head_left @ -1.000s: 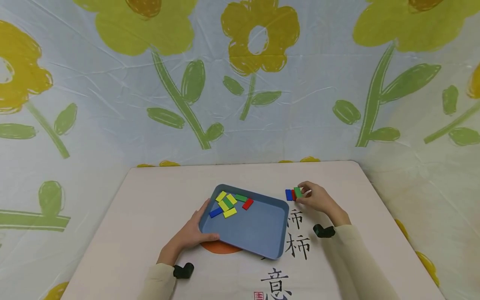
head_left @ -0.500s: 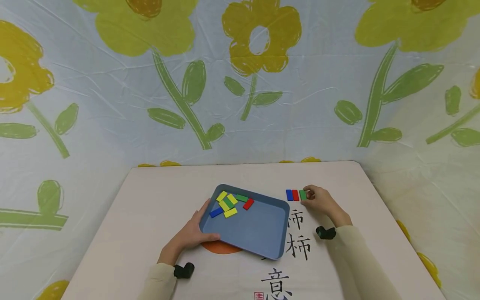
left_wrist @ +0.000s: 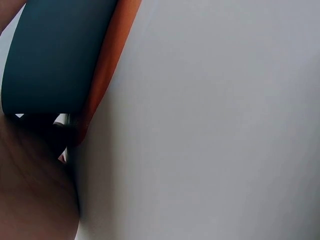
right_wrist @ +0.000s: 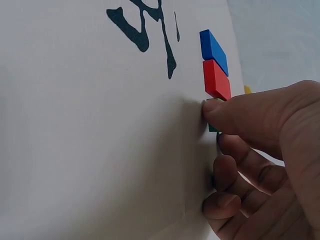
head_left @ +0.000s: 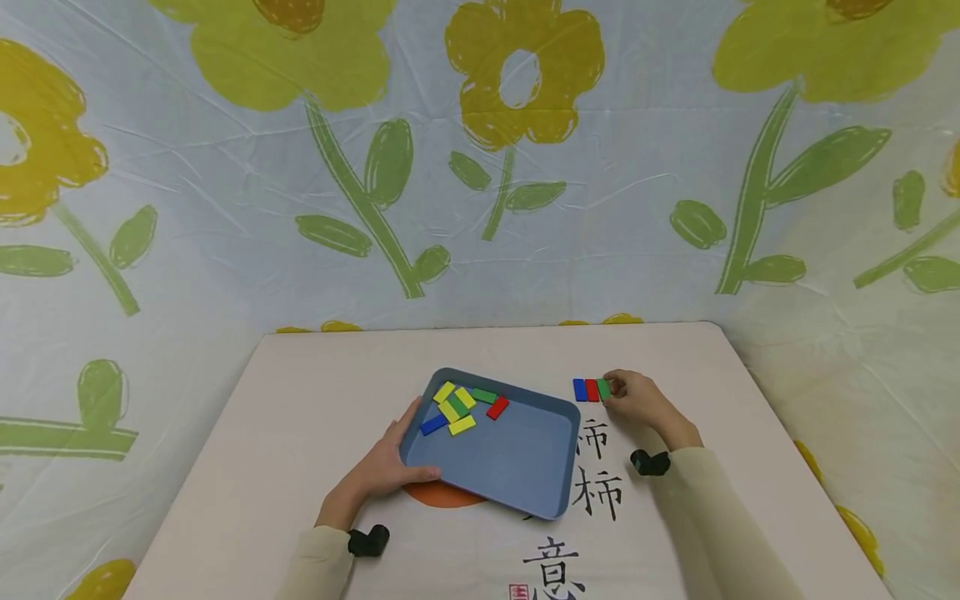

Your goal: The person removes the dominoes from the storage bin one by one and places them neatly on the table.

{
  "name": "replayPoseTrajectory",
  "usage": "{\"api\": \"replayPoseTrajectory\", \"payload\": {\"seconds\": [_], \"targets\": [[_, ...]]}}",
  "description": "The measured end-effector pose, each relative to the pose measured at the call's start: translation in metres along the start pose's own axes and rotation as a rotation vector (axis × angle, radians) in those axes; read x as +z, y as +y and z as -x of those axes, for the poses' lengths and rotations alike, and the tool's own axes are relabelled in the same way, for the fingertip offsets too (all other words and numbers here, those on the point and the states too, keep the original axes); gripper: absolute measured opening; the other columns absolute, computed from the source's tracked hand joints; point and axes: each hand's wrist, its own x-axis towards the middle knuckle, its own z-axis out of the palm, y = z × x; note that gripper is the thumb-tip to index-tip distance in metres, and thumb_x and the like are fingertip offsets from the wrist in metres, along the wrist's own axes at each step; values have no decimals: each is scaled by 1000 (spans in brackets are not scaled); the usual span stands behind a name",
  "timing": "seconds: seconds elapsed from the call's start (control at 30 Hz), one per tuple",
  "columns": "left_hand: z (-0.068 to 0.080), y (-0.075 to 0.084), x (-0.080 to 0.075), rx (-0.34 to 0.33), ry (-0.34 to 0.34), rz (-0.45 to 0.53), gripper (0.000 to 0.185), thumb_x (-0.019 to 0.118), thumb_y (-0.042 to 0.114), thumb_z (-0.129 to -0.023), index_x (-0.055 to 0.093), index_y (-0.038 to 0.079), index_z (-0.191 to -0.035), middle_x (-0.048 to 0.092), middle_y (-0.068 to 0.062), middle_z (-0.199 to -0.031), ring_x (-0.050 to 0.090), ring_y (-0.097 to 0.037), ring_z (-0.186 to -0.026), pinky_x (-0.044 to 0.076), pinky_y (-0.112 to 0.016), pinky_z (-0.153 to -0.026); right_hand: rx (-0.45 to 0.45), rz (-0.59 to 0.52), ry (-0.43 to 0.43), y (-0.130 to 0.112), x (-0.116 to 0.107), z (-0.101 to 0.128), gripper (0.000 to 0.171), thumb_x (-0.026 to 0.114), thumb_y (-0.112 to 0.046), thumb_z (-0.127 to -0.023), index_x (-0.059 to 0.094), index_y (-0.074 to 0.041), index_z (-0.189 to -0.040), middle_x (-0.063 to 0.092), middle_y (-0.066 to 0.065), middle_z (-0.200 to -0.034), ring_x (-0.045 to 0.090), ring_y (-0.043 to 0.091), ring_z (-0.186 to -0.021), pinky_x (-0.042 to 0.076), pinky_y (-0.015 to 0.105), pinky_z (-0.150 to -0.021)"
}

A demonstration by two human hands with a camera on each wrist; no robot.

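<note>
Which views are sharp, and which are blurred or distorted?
Head view: evenly lit, sharp, soft shadows; the blue tray and table edges bend slightly. Left wrist view: too close, only blurred tray wall. Right wrist view: red block fairly sharp, near fingers soft.

The tray (head_left: 517, 467) looks like matt blue plastic, the blocks (head_left: 591, 390) smooth and painted, the table (head_left: 300, 417) covered in matt cloth.

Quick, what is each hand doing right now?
Left hand: grips the blue tray by its near corner.
Right hand: fingers pinch the green block on the table.
</note>
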Motion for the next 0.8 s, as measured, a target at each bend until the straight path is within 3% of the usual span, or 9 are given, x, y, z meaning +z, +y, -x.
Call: {"api": "replayPoseTrajectory", "payload": {"seconds": [0.8], "targets": [[-2, -2, 1, -13, 3, -6, 117, 83, 63, -76, 5, 51, -163, 13, -13, -173, 2, -48, -158, 21, -78, -116, 19, -21, -8, -2, -1, 3, 48, 74, -10, -90, 59, 10, -132, 65, 21, -110, 62, 32, -98, 56, 49, -87]]}}
